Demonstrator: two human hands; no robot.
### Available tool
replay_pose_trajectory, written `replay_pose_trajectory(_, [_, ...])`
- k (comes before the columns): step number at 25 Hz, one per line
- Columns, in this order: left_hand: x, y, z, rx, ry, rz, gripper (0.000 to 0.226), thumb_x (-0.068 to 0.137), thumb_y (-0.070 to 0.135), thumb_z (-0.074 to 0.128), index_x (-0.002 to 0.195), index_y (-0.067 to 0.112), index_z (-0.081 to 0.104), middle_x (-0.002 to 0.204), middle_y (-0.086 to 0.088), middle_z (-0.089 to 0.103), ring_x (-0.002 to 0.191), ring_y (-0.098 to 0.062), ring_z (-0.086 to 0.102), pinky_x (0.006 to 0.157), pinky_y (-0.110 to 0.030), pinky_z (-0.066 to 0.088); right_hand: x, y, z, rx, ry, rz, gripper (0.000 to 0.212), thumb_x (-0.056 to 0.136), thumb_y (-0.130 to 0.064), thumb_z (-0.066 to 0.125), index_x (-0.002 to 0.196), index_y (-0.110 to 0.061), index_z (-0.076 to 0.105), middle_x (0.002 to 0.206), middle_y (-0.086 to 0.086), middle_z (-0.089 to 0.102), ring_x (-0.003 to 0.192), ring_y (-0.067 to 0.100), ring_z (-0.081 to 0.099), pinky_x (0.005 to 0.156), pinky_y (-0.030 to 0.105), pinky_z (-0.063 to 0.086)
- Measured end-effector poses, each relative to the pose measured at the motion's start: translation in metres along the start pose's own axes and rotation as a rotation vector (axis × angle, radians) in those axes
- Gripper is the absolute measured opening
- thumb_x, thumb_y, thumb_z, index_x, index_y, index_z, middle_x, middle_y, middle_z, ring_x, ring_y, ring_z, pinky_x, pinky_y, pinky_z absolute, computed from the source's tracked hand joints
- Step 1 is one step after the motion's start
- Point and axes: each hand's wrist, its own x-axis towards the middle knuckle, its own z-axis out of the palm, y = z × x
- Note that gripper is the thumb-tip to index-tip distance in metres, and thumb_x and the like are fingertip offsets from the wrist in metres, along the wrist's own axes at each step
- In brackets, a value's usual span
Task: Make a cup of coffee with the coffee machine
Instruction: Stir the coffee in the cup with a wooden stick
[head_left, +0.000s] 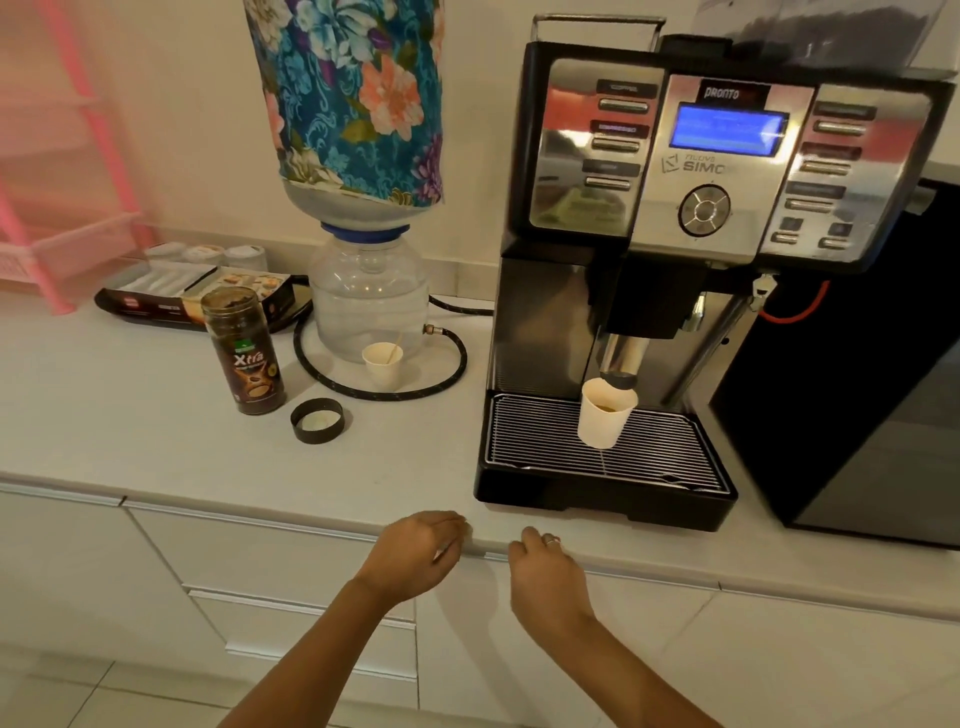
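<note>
A black and silver coffee machine (711, 171) stands on the white counter, its blue screen lit. A white paper cup (602, 423) sits on the drip-tray grille (519, 436) directly under the spout (621, 364), with brown liquid visible inside. My left hand (415, 556) and my right hand (545, 577) hover at the counter's front edge, below the machine. Both hold nothing, with fingers loosely curled and apart. A ring is on the right hand.
Left of the machine stand a water jug (363, 296) under a floral cover, a second paper cup (383, 364) with a stirrer, a coffee jar (244, 353), its black lid (317, 421) and a black hose (452, 374). A black appliance (857, 389) flanks the right.
</note>
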Motion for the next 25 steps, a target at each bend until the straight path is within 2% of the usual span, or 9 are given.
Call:
replay_pose_trajectory(1, [0.002,-0.01,-0.007,0.004,0.015,-0.006,0.03,0.088,0.034,0.048,0.098,0.02,0.072,0.097,0.006,0.072,0.082,-0.01,0.067,0.066,-0.019,0.054,0.01,-0.013,0.0,0.014,0.053,-0.051,0.039,0.038,-0.015,0.089,0.072,-0.017,0.07,0.072,0.001,0.062,0.059,0.015,0.061,0.047,0.023,0.051])
replay_pose_trajectory(2, [0.005,-0.023,-0.016,0.012,0.028,-0.013,0.029,0.088,0.034,0.048,0.094,0.018,0.072,0.092,0.006,0.072,0.076,-0.011,0.066,0.062,-0.02,0.053,0.023,-0.028,-0.002,0.039,0.095,-0.092,0.038,0.035,-0.017,0.089,0.065,-0.02,0.067,0.066,-0.003,0.06,0.052,0.012,0.058,0.042,0.019,0.046])
replay_pose_trajectory(5, [0.015,-0.069,-0.04,0.031,0.072,-0.052,0.026,0.089,0.033,0.049,0.089,0.019,0.071,0.086,0.006,0.07,0.071,-0.012,0.063,0.06,-0.021,0.049,0.074,-0.076,-0.023,0.145,0.194,-0.157,0.025,0.054,-0.018,0.082,0.068,-0.023,0.063,0.068,-0.007,0.057,0.051,0.009,0.055,0.041,0.018,0.042])
replay_pose_trajectory(8, [0.027,-0.113,-0.065,0.058,0.094,-0.101,0.023,0.088,0.034,0.051,0.086,0.019,0.069,0.082,0.005,0.067,0.07,-0.014,0.061,0.056,-0.024,0.047,0.133,-0.109,-0.042,0.268,0.281,-0.126,0.003,0.078,-0.016,0.066,0.076,-0.017,0.064,0.077,-0.001,0.06,0.06,0.016,0.06,0.05,0.024,0.047])
replay_pose_trajectory(11, [0.045,-0.153,-0.09,0.035,0.133,-0.141,0.032,0.089,0.036,0.045,0.096,0.018,0.07,0.092,0.004,0.069,0.08,-0.013,0.063,0.063,-0.019,0.043,0.195,-0.13,-0.059,0.468,0.239,0.042,0.018,0.092,-0.019,0.049,0.09,-0.01,0.065,0.092,0.006,0.061,0.077,0.024,0.06,0.066,0.035,0.048])
replay_pose_trajectory(15, [0.088,-0.195,-0.107,-0.114,0.161,-0.286,0.034,0.091,0.036,0.052,0.121,0.02,0.061,0.118,0.001,0.064,0.095,-0.014,0.063,0.076,-0.025,0.05,0.266,-0.132,-0.064,0.595,0.247,0.231,0.016,0.09,-0.017,0.053,0.093,-0.01,0.067,0.096,0.006,0.065,0.084,0.022,0.061,0.072,0.032,0.049])
replay_pose_trajectory(19, [0.136,-0.221,-0.108,-0.25,0.094,-0.368,0.062,0.089,0.035,0.062,0.14,0.008,0.04,0.141,-0.009,0.046,0.127,-0.022,0.044,0.1,-0.026,0.034,0.327,-0.117,-0.056,0.819,0.144,0.471,0.019,0.087,-0.016,0.058,0.104,-0.012,0.068,0.108,0.005,0.068,0.1,0.022,0.061,0.084,0.029,0.049])
replay_pose_trajectory(22, [0.163,-0.234,-0.1,-0.326,-0.043,-0.424,0.081,0.084,0.039,0.068,0.144,0.003,0.027,0.146,-0.013,0.036,0.133,-0.024,0.035,0.103,-0.028,0.03,0.363,-0.105,-0.044,0.919,0.051,0.587,0.037,0.086,-0.022,0.063,0.121,-0.009,0.061,0.125,0.008,0.061,0.108,0.026,0.059,0.094,0.037,0.05])
replay_pose_trajectory(25, [0.179,-0.247,-0.089,-0.395,-0.141,-0.49,0.085,0.078,0.036,0.074,0.141,0.001,0.029,0.143,-0.015,0.038,0.129,-0.026,0.037,0.097,-0.025,0.031,0.379,-0.101,-0.033,1.031,-0.046,0.659,0.05,0.086,-0.025,0.064,0.132,-0.008,0.05,0.13,0.008,0.054,0.101,0.021,0.055,0.084,0.034,0.054])
